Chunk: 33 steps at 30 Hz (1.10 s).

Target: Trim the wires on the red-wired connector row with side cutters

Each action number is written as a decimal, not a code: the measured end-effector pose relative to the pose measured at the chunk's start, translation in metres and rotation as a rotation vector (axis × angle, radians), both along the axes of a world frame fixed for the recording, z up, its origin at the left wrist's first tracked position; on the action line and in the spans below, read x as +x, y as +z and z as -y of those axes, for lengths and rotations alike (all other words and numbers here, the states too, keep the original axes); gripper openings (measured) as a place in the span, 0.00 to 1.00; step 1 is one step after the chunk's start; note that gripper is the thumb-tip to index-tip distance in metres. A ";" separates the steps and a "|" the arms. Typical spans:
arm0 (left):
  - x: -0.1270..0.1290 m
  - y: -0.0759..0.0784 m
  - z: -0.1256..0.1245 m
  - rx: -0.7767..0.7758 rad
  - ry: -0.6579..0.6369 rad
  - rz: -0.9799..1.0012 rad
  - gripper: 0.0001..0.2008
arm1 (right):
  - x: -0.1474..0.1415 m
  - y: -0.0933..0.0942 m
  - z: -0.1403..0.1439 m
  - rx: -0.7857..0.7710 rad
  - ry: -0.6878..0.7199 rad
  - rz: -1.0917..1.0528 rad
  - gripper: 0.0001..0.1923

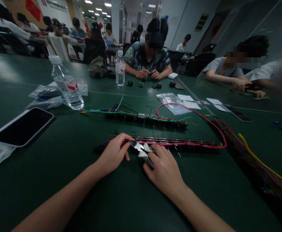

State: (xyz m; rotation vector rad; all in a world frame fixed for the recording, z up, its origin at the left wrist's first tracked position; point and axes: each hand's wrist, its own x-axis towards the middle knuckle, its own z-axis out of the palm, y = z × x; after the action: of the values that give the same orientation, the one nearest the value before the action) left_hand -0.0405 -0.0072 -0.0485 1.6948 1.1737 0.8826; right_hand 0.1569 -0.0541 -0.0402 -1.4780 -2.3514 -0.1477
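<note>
My right hand (165, 166) grips a pair of wire cutters (139, 146) by the handles, with the jaws pointing up and left. Thumb and fingers of my left hand (115, 153) are pinched together right by the jaw tips; what they hold is hidden. Both hands are at the near side of a long dark strip (194, 144) with metal rails and a red wire (186, 107) along it, which loops up off its right end. Behind it lies a second strip (145, 119) with a green wire and thin black tie ends sticking up.
To the left are a phone (22, 127), a water bottle (67, 84) leaning in view, and plastic bags (46, 96). A thick wire bundle (254, 161) runs along the right. Farther back are another bottle (120, 69), a clear bag (172, 103), papers, and people working across the green table.
</note>
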 end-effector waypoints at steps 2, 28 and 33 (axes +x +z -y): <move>0.000 0.000 0.000 0.002 0.000 0.001 0.07 | 0.000 0.000 0.000 0.002 0.002 0.004 0.04; 0.000 0.001 0.000 -0.001 -0.007 -0.010 0.07 | 0.002 -0.008 -0.003 -0.031 -0.004 -0.059 0.02; 0.000 0.002 0.001 0.001 -0.009 -0.014 0.07 | 0.002 -0.008 -0.003 -0.013 0.006 -0.053 0.03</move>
State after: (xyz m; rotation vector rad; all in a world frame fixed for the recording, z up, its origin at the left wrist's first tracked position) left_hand -0.0402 -0.0079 -0.0465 1.7086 1.1739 0.8675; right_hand 0.1590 -0.0507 -0.0480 -1.4631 -2.3181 -0.0906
